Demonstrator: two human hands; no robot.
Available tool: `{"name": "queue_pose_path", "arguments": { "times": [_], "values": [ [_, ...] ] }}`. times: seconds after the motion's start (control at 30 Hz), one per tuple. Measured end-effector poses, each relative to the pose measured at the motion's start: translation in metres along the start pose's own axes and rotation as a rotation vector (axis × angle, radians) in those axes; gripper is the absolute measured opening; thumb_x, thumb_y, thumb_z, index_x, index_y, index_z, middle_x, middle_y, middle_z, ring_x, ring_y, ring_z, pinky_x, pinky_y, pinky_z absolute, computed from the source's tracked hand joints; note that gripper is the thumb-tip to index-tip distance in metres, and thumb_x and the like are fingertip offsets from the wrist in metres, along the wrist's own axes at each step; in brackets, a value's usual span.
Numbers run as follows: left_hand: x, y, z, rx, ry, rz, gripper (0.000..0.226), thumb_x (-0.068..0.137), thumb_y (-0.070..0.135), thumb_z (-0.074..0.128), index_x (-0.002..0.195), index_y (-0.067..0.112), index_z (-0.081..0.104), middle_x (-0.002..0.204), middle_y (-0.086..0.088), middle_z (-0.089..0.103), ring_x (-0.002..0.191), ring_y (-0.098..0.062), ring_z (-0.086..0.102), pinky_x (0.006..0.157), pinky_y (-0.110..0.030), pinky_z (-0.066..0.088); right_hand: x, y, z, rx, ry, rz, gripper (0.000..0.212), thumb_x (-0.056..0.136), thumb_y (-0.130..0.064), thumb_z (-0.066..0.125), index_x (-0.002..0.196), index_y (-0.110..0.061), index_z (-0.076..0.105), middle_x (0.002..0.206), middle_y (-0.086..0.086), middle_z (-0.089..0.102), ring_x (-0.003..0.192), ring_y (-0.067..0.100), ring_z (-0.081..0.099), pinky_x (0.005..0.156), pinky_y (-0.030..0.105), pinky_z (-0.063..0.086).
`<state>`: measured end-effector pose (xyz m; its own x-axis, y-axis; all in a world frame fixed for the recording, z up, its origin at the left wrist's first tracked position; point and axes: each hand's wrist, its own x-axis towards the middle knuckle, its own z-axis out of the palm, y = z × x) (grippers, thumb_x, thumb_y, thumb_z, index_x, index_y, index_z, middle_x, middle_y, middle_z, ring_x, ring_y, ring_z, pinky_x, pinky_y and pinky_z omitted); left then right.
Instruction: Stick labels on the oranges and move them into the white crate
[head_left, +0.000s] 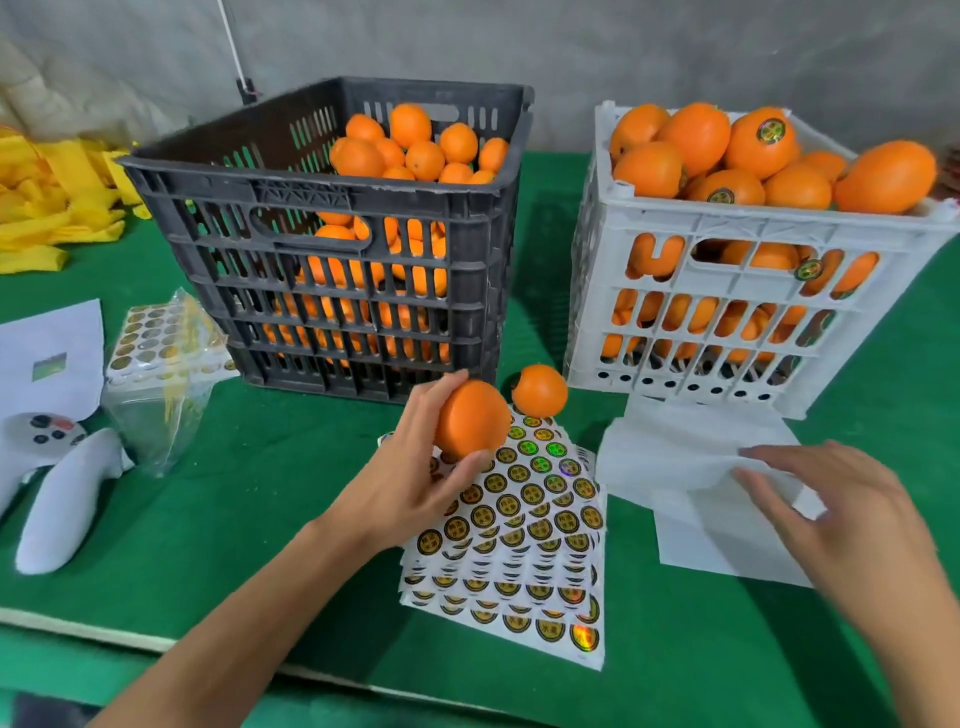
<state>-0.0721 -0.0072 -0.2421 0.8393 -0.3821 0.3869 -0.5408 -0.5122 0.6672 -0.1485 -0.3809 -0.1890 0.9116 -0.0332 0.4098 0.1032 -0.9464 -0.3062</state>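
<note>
Head camera view, looking down on a green felt-covered worktop (249, 499). Two hands reach in from the bottom of the frame. The left hand (415, 467), at centre, curls its fingers and thumb round one smooth round orange (471, 420), holding it just above a fanned stack of white label sheets (524, 545) printed with round black-and-gold stickers. A second loose orange (539, 391) sits at the upper edge of those sheets, just beside the held one.

The right hand (841, 514), at lower right, has its fingers spread and nearly straight, resting on a pile of blank white backing papers (691, 467); it grips nothing.

Two crates stand at the back. The black slatted plastic crate (322, 280), upper centre, is partly filled with unlabelled oranges. The white slatted plastic crate (727, 312), upper right, is heaped above its rim; three round stickers show on its fruit, two on top and one through a side slot.

At left lie one clear plastic bag of sticker sheets (161, 358), one white handheld controller (57, 483), one white paper sheet (52, 348), and a heap of yellow foam netting (52, 202).
</note>
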Motion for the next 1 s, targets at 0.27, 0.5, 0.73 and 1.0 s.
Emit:
{"name": "queue_pose_path", "arguments": {
  "times": [0.27,0.5,0.73,1.0],
  "values": [
    [-0.003,0.009,0.018,-0.033,-0.055,0.017,0.072,0.098,0.072,0.047,0.155,0.053,0.007,0.147,0.024,0.024,0.119,0.013,0.050,0.084,-0.003,0.048,0.003,-0.030,0.010,0.188,-0.134,0.008,0.046,0.089,-0.047,0.068,0.131,-0.028,0.067,0.131,-0.013,0.065,0.113,0.011,0.061,0.104,0.044,0.049],
    [-0.004,0.006,0.018,-0.327,0.037,-0.153,0.069,0.099,0.067,0.051,0.156,0.051,0.015,0.141,0.022,0.046,0.109,-0.015,0.071,0.094,-0.027,0.057,0.038,-0.089,0.076,0.477,-0.663,-0.335,0.071,0.086,-0.061,0.070,0.149,-0.037,0.049,0.153,-0.029,0.040,0.141,-0.016,0.028,0.121,0.018,0.022],
    [-0.002,0.002,0.019,-0.466,0.097,-0.198,0.067,0.102,0.059,0.053,0.157,0.043,0.019,0.130,0.024,0.056,0.102,-0.027,0.076,0.095,-0.025,0.057,0.047,-0.080,0.113,0.447,-0.639,-0.429,0.064,0.089,-0.064,0.064,0.147,-0.040,0.051,0.153,-0.038,0.034,0.143,-0.013,0.023,0.113,0.005,0.009],
    [-0.002,0.000,0.022,-0.419,0.112,-0.165,0.069,0.104,0.055,0.053,0.160,0.036,0.018,0.135,0.027,0.051,0.107,-0.021,0.073,0.090,-0.025,0.058,0.047,-0.082,0.121,0.501,-0.489,-0.465,0.040,0.093,-0.050,0.067,0.126,-0.029,0.073,0.133,-0.023,0.061,0.124,0.000,0.048,0.107,0.017,0.036]
  ]
}}
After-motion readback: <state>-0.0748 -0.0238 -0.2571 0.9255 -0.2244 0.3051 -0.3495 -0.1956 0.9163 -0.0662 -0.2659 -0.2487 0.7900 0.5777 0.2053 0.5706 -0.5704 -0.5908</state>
